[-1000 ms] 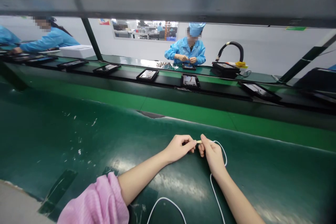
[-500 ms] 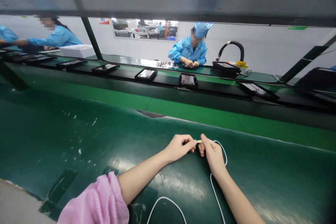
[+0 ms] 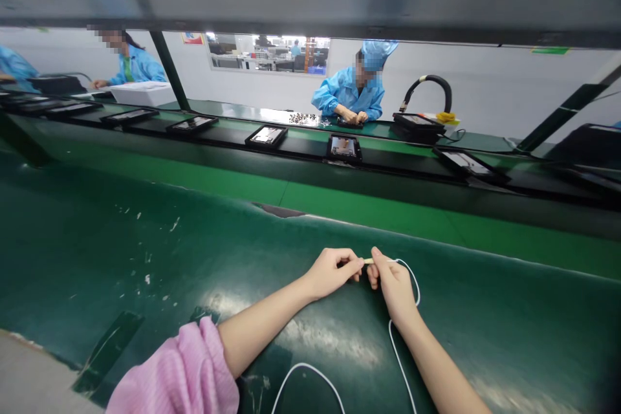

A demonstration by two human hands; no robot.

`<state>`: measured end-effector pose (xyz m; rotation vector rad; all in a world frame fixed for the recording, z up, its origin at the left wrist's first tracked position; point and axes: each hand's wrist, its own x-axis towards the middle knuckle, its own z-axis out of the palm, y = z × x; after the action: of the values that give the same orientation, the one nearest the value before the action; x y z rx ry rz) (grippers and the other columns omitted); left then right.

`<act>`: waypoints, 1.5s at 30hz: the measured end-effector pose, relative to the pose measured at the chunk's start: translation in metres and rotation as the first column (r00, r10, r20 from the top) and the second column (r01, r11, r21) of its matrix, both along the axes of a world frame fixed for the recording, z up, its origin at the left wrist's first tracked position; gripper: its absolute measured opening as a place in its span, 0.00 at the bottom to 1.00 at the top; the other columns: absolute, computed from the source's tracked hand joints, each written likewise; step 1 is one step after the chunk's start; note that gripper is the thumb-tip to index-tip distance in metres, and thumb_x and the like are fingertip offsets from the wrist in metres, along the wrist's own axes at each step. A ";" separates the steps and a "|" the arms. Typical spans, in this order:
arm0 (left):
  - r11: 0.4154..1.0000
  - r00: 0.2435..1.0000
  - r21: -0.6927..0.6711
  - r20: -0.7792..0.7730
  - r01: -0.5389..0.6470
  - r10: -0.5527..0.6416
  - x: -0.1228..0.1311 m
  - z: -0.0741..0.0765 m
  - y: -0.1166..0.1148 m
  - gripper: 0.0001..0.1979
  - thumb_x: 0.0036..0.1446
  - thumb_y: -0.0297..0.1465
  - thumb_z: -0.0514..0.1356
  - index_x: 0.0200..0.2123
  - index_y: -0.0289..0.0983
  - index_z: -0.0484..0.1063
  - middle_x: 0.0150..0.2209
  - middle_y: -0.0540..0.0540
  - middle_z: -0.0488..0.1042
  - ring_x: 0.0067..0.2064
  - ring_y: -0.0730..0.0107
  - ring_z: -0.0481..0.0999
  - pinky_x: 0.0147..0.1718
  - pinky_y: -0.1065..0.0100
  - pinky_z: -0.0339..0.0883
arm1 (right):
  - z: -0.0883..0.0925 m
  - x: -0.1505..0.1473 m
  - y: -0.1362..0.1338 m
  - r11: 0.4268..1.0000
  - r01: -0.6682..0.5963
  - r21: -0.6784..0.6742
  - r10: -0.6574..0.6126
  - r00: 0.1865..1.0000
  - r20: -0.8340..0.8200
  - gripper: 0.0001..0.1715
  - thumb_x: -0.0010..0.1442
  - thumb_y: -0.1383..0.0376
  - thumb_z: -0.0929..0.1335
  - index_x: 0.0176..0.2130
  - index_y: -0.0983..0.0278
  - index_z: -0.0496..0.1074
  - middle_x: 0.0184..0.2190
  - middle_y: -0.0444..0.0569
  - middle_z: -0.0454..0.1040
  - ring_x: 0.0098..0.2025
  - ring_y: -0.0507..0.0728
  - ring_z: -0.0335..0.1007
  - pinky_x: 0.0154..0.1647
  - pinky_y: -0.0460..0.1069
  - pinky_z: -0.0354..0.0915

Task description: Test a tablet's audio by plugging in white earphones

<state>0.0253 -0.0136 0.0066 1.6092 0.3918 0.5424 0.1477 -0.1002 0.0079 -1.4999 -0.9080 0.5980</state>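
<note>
The left hand (image 3: pixel 332 275) and right hand (image 3: pixel 394 288) curl almost shut, pinching between them a slim, rigid cream tip (image 3: pixel 369 261). From it a thin, smooth white cable (image 3: pixel 394 352) loops toward six o'clock across the glossy, scuffed green desk (image 3: pixel 145 252).

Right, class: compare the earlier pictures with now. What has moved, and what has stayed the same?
The black-framed panels on the raised green conveyor have crept left. The co-worker in a blue smock at far left has drawn back from reaching to sit upright. The left hand and right hand keep the same pinch on the white cable; nothing was taken or released.
</note>
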 end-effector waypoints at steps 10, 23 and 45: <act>1.000 1.000 0.004 -0.006 0.004 -0.004 -0.001 0.001 0.000 0.17 0.56 0.42 0.57 0.23 0.36 0.66 0.23 0.50 0.70 0.27 0.72 0.67 0.33 0.69 0.61 | 0.003 -0.001 0.000 1.000 0.006 -0.014 -0.006 1.000 -0.026 0.43 0.47 0.29 0.66 0.11 0.61 0.58 0.11 0.45 0.56 0.15 0.51 0.53 0.17 0.47 0.56; 1.000 1.000 0.008 -0.006 0.008 -0.008 -0.001 0.002 0.000 0.17 0.57 0.42 0.57 0.23 0.36 0.66 0.23 0.50 0.69 0.27 0.72 0.67 0.32 0.69 0.61 | 0.000 -0.001 0.000 1.000 0.005 0.001 -0.004 1.000 -0.007 0.43 0.49 0.30 0.66 0.11 0.61 0.58 0.12 0.45 0.57 0.15 0.51 0.54 0.18 0.47 0.57; 1.000 1.000 0.005 -0.001 0.010 -0.010 -0.001 0.001 0.000 0.17 0.57 0.42 0.57 0.23 0.35 0.67 0.23 0.50 0.70 0.28 0.73 0.67 0.32 0.69 0.61 | 0.003 -0.003 0.000 1.000 0.010 -0.007 -0.010 0.999 -0.035 0.43 0.46 0.29 0.67 0.11 0.61 0.58 0.11 0.45 0.57 0.15 0.51 0.53 0.17 0.47 0.56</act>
<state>0.0244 -0.0140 0.0075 1.6154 0.3832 0.5355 0.1450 -0.0999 0.0113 -1.4954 -0.8718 0.6185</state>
